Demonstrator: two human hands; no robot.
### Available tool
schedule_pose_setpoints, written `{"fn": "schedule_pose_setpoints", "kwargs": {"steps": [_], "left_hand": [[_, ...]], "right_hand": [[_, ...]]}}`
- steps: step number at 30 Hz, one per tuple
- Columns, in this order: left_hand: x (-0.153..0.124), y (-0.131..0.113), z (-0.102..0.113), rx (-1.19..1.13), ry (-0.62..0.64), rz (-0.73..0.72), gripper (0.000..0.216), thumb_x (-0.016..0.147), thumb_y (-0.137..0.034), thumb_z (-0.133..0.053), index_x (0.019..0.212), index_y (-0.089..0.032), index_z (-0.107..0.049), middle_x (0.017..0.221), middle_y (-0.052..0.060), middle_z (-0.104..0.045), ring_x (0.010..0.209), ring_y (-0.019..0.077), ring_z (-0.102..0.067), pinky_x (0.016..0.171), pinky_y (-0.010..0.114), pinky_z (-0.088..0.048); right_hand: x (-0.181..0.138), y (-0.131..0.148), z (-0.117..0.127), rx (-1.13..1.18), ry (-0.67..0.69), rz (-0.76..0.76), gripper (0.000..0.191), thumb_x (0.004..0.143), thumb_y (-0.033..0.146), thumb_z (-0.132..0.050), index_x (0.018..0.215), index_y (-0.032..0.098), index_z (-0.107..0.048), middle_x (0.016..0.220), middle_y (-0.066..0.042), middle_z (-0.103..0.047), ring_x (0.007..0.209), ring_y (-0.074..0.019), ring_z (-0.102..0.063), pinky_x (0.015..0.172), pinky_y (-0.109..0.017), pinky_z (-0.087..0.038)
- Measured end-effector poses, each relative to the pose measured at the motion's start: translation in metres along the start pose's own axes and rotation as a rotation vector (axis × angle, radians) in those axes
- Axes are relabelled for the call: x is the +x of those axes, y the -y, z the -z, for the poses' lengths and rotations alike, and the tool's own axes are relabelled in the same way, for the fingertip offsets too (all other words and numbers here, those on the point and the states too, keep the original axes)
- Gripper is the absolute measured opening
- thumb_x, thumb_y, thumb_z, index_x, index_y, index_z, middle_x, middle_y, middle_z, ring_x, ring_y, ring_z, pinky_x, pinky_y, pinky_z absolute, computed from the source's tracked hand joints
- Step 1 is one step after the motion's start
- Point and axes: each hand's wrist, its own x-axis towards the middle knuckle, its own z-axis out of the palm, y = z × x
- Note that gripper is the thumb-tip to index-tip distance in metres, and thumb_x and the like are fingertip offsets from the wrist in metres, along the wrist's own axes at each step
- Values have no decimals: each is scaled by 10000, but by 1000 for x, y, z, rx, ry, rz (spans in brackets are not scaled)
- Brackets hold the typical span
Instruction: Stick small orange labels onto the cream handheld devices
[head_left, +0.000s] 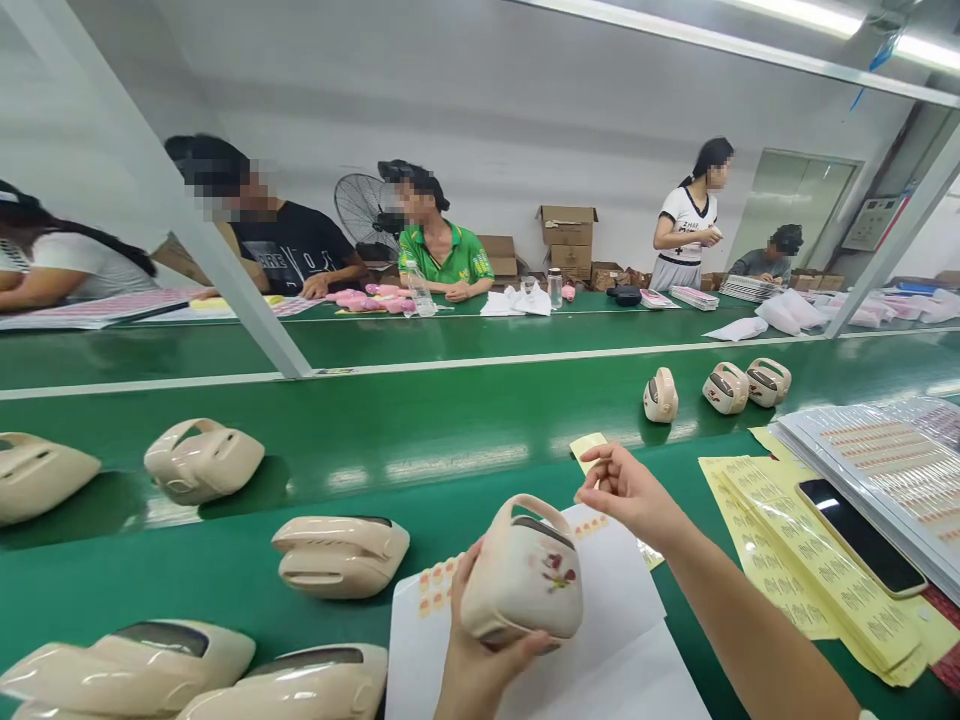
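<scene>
Gripping a glossy cream rounded plastic casing [523, 583] with a handle loop, the left hand [472, 660] wraps it; the right hand [626, 490] pinches fingertips together above the shiny green surface [420, 430].

Bright, even fluorescent light fills the workshop, coming from ceiling tubes [825, 18] at top right. Broad pale glare streaks the glossy green conveyor belt [420, 440], and soft, short shadows sit under the cream casings [202, 460]. Highlights gleam on the nearest casings at lower left. The wide lens bends the frame posts [225, 260] and stretches shapes near the edges. The image is sharp in the foreground; faces are pixelated, and distant figures lose detail.
</scene>
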Motion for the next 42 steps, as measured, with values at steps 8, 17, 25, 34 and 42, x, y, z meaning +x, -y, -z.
{"fn": "schedule_pose_setpoints", "kwargs": {"steps": [8, 17, 25, 34, 42], "left_hand": [[-1, 13, -9, 545, 280, -585, 763, 649, -106, -669, 1314, -304, -352, 1400, 151, -374, 1250, 353, -408, 908, 511, -450], [0, 27, 0, 609, 267, -553, 814, 625, -110, -669, 1327, -347, -333, 1417, 138, -367, 1238, 373, -418, 889, 517, -454], [-1, 27, -1, 616, 244, -542, 784, 640, -149, -674, 1326, -346, -348, 1414, 131, -381, 1243, 370, -413, 901, 511, -448], [0, 16, -4, 621, 243, -545, 783, 648, -146, -682, 1323, -342, -338, 1406, 144, -370, 1249, 372, -403, 904, 524, -444], [0, 10, -7, 610, 264, -512, 768, 659, -148, -680, 1314, -367, -344, 1397, 133, -377, 1236, 363, -424, 897, 517, -451]], "right_hand": [[-10, -10, -15, -3, 288, -109, 334, 597, 298, -741, 832, 196, -526, 673, 38, -551, 593, -99, -488, 573, -247, -387], [-24, -7, -20, -222, 196, -102, 221, 648, 112, -633, 801, 219, -515, 714, 47, -545, 564, -89, -443, 529, -223, -363], [-33, -17, -31, -268, 55, -31, 178, 684, 113, -572, 759, 214, -447, 683, 56, -508, 492, -69, -367, 485, -219, -300], [-33, -24, -31, -93, 31, -6, 178, 685, 193, -583, 726, 216, -411, 631, 58, -476, 488, -77, -305, 483, -230, -272], [-31, -27, -31, -113, 36, -24, 181, 691, 194, -594, 725, 216, -418, 607, 69, -445, 486, -76, -324, 478, -226, -284]]}}
